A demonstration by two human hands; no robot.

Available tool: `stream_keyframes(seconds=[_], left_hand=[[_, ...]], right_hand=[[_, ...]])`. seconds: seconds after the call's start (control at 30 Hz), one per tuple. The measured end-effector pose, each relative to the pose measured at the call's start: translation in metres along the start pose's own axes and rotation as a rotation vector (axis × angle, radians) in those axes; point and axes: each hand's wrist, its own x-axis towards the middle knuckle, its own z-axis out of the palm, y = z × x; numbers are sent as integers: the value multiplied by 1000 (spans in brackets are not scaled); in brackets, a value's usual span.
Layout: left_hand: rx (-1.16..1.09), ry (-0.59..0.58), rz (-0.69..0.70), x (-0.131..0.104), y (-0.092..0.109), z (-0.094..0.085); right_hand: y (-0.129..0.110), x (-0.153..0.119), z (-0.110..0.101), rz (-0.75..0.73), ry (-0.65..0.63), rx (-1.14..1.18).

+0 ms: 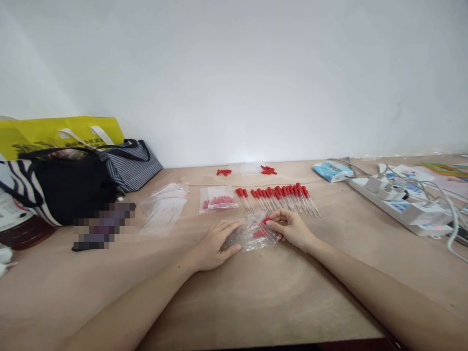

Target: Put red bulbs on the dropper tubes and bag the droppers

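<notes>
A clear plastic bag [250,243] lies on the table in front of me. My left hand [218,245] holds its left side, thumb below and fingers above. At the bag's right end, my right hand [290,229] pinches a dropper by its red rubber bulb [264,221]. Another red bulb [259,234] shows in the bag, close to my right fingertips. Just beyond my hands lies a row of glass droppers [281,197] with red bulbs, and a few similar droppers [244,199] lie to its left. The bag partly hides the held dropper's glass tube.
A filled zip bag [218,201] with red bulbs lies beyond my left hand, beside flat clear bags [164,209]. More red bulbs [268,169] lie near the wall. Handbags [127,165] stand at left; a power strip [398,207] with cables and a blue packet [332,170] occupy the right.
</notes>
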Motion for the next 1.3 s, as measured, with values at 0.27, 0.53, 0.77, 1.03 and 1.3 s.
stream_keyframes(seconds=[0.27,0.53,0.77,1.03,1.3], left_hand=[[-24,-27,5,0,1,-1],[-20,-67,-11,-1,0,-3],[-1,-87,30,-1,-4,-1],[6,-84,35,-1,-5,-1],[-5,-84,24,-1,-2,-3]], right_hand=[[1,12,-10,-95,-261,-213],[-29,69,6,-220,180,-766],[-40,94,67,-93,166,-947],[-31,98,51,-37,172,-956],[-33,92,36,-68,229,-841]])
